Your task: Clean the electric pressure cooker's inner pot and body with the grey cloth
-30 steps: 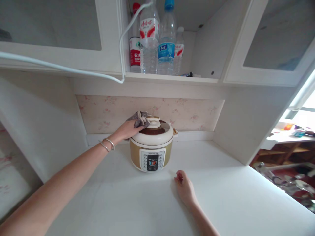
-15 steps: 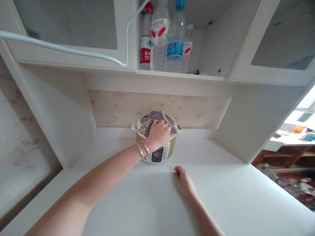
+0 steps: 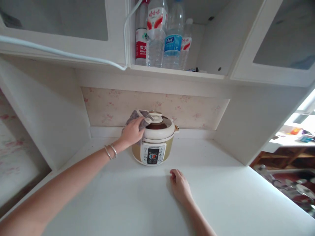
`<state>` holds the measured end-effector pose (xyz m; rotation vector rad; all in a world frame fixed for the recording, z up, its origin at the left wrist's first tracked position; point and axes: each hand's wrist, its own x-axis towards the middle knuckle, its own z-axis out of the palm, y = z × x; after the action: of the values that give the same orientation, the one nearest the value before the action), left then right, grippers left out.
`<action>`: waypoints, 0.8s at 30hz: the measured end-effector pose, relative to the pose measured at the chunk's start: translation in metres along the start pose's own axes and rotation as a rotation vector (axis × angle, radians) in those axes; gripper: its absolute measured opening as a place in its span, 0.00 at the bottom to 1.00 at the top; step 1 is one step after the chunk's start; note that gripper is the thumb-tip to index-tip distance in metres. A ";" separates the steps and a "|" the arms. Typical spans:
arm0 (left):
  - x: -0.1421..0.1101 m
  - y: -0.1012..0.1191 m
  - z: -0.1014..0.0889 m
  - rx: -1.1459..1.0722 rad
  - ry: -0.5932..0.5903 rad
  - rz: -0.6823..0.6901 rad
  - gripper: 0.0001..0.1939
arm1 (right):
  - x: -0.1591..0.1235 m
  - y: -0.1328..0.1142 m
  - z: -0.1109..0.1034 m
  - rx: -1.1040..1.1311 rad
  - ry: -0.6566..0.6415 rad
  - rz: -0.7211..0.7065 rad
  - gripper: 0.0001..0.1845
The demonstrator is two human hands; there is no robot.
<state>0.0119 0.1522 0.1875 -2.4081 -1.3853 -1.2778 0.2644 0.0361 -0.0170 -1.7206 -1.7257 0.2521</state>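
A white and gold electric pressure cooker [image 3: 159, 136] stands at the back of the white counter [image 3: 137, 196], its control panel facing me. My left hand [image 3: 133, 131], with bracelets on the wrist, holds a grey-brown cloth [image 3: 137, 117] against the left side of the lid. The brown lid top and its handle [image 3: 156, 117] show beside the cloth. My right hand [image 3: 180, 184] rests on the counter in front of the cooker, its fingers curled in; nothing shows in them.
Above, an open cabinet shelf [image 3: 211, 76] holds several plastic bottles [image 3: 155, 36]. A white cable [image 3: 73, 55] hangs across the upper left. White side panels [image 3: 243, 124] flank the counter, and a flowered back wall [image 3: 197, 108] lies behind the cooker. Shelves with blurred items are at far right.
My left hand has moved the cloth from the top of the lid to its left side, uncovering the lid handle. The right hand stays on the counter. The view has shifted slightly.
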 end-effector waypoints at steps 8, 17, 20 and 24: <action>0.095 -0.041 0.000 -0.245 -0.078 -0.435 0.15 | 0.002 -0.006 -0.004 -0.028 -0.046 0.016 0.15; 0.175 0.066 0.049 0.112 -0.589 0.100 0.11 | 0.004 0.005 0.001 0.020 -0.023 0.011 0.12; 0.153 0.101 0.063 0.216 -0.663 0.361 0.15 | 0.004 0.006 0.000 0.035 -0.027 0.018 0.12; 0.091 0.116 0.069 0.174 -0.592 0.554 0.20 | 0.001 0.008 -0.002 0.082 -0.027 0.020 0.11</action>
<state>0.1633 0.1766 0.2426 -2.8548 -0.7438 -0.3160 0.2716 0.0377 -0.0198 -1.6823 -1.6950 0.3522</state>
